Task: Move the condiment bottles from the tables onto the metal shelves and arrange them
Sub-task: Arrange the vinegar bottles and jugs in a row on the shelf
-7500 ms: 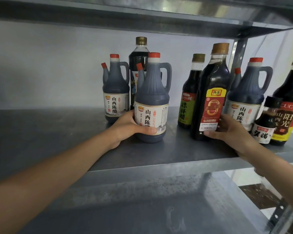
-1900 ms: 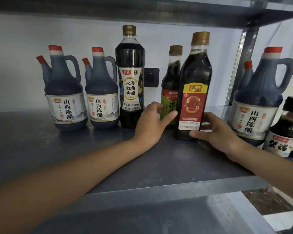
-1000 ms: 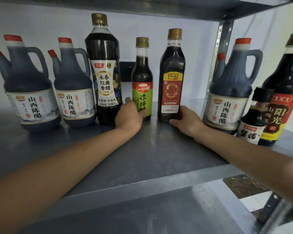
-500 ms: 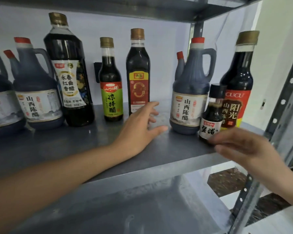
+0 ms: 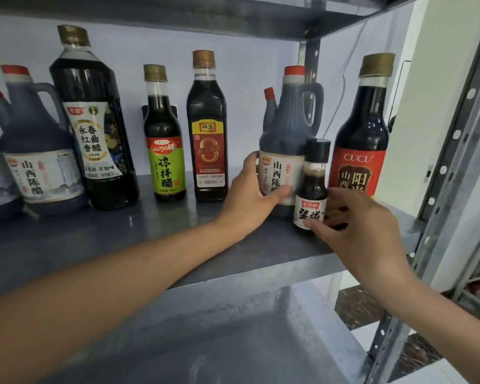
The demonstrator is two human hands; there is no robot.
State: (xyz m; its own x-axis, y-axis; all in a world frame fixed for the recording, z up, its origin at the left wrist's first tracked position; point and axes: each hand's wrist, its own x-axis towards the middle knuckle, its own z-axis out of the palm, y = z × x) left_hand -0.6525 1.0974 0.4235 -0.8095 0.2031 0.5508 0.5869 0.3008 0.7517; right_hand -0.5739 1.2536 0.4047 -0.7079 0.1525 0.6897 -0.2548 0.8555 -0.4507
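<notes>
Tidying the right end of the metal shelf (image 5: 178, 239), both my hands on bottles.
Handled jug (image 5: 286, 128) stands right of centre, my left hand (image 5: 250, 200) wrapped round its lower label. CUCU bottle (image 5: 363, 134) is just beside it. Small black-capped bottle (image 5: 313, 178) sits in front, my right hand (image 5: 363, 223) pinching its base. Best to slide the jug low without tipping it, and lift the small bottle clear first so they don't knock.
</notes>
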